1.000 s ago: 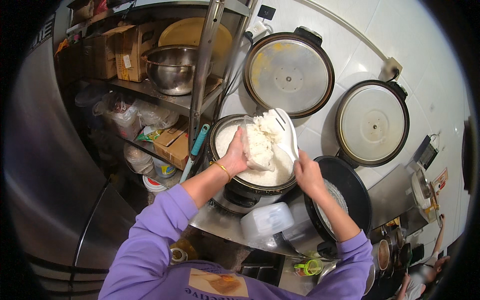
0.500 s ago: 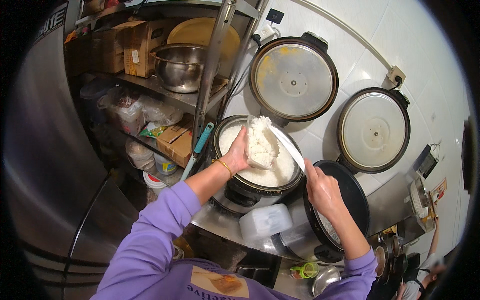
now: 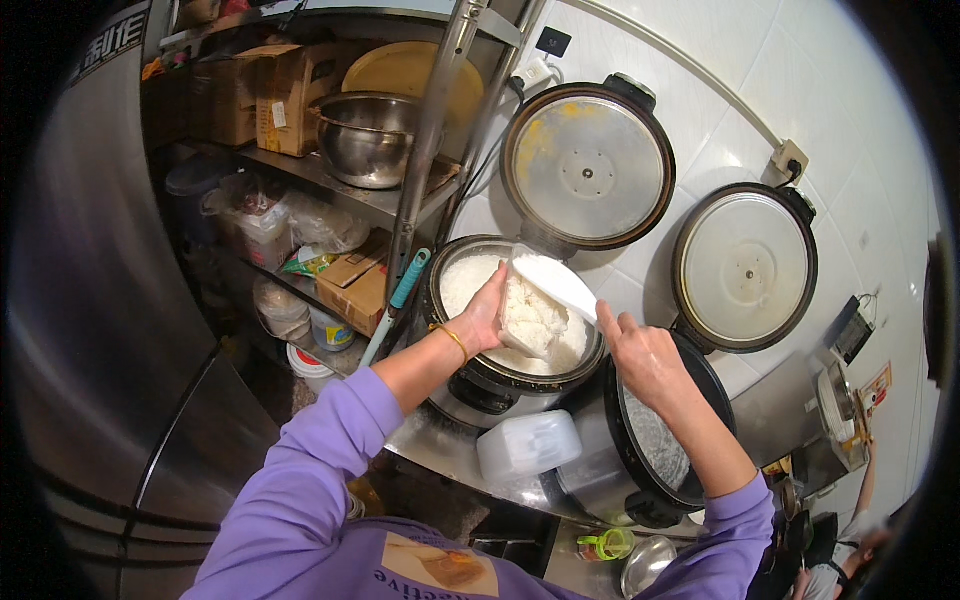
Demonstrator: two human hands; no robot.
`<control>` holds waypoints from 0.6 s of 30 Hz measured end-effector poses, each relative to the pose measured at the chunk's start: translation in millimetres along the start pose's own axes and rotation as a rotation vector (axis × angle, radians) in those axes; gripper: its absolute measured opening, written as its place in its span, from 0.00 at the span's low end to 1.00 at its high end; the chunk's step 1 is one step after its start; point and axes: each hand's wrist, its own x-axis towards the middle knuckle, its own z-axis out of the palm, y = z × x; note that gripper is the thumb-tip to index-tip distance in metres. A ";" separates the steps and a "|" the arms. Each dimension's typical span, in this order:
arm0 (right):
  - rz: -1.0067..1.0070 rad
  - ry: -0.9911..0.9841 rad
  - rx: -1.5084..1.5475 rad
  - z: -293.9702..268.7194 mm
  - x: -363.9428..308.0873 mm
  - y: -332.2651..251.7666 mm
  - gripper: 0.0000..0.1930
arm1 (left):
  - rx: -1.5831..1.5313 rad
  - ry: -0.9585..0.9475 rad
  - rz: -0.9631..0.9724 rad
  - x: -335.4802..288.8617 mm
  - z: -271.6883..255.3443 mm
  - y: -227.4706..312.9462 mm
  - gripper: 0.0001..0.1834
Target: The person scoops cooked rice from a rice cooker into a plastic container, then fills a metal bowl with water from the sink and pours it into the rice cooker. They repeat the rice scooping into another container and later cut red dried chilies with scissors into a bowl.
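Note:
My left hand (image 3: 484,312) grips a clear plastic container (image 3: 532,347) filled with white rice (image 3: 533,311), tilted over an open rice cooker (image 3: 482,396). In my right hand (image 3: 645,358) is a white rice paddle (image 3: 560,284), its blade lying flat against the rice at the container's upper end. More cooked rice (image 3: 467,278) fills the cooker below. To the right stands a second open rice cooker (image 3: 610,455), with a pale layer over its bottom. A stack of translucent plastic containers (image 3: 531,446) lies on its side in front of the cookers.
Two raised cooker lids (image 3: 590,160) (image 3: 748,268) lean by the tiled wall. At left, a metal shelf (image 3: 300,172) carries a steel pot (image 3: 368,140) and cardboard boxes (image 3: 290,95). A teal-handled tool (image 3: 408,280) leans beside the cooker. Another person's arm (image 3: 868,480) shows at far right.
The paddle has swung down from the container's side to lie across the top of its rice. My right hand has shifted slightly left, and the container has moved a little right.

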 end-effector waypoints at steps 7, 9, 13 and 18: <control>0.142 0.002 0.087 6.3 -7.2 4.1 0.28 | -0.023 -0.002 0.020 -6.8 1.6 0.0 0.39; 0.119 -0.143 0.133 6.0 -3.8 -14.5 0.27 | -0.026 0.004 0.039 -4.9 3.3 -1.7 0.39; 0.110 -0.105 0.250 -6.9 2.8 -12.9 0.26 | -0.052 0.006 0.029 -3.3 2.8 -6.2 0.39; 0.085 0.024 0.244 -3.3 -4.1 16.8 0.27 | 0.021 -0.056 0.027 -4.5 1.7 -2.4 0.39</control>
